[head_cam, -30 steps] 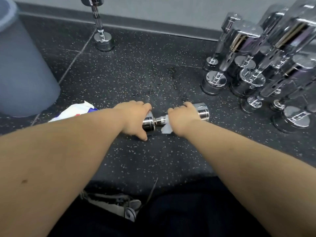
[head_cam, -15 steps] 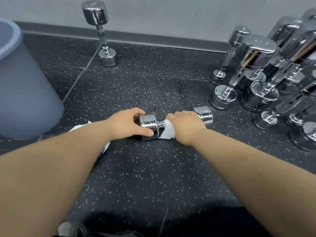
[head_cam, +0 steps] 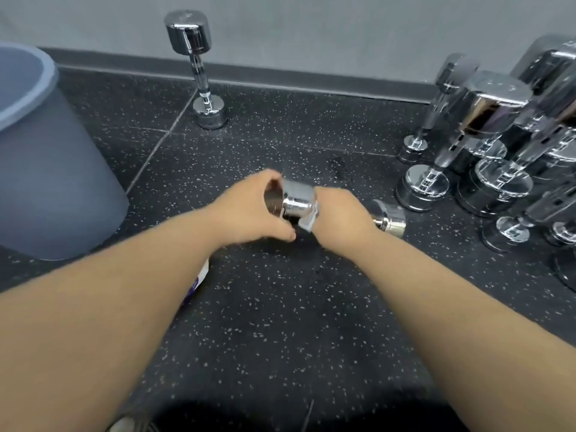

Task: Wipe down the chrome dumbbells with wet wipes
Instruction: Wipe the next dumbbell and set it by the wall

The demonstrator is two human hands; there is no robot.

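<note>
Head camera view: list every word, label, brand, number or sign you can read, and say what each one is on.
No text here can be read.
Lone upright dumbbell, top face: faint marks, too blurred to read.
Big dumbbell head on the right, top face: faint marks, too blurred to read.
Wipes pack: purple print, mostly hidden, unreadable.

floor (head_cam: pixel 280 307) is being seen as black, speckled with white flecks | dumbbell (head_cam: pixel 297 201) is being seen as mirror silver, a gold tint being reflected in its right head | wet wipe (head_cam: pixel 308 222) is being seen as white | bin (head_cam: pixel 46 182) is being seen as grey-blue | wall (head_cam: pixel 311 32) is being seen as pale grey | pack (head_cam: pixel 199 277) is being seen as white and purple
</note>
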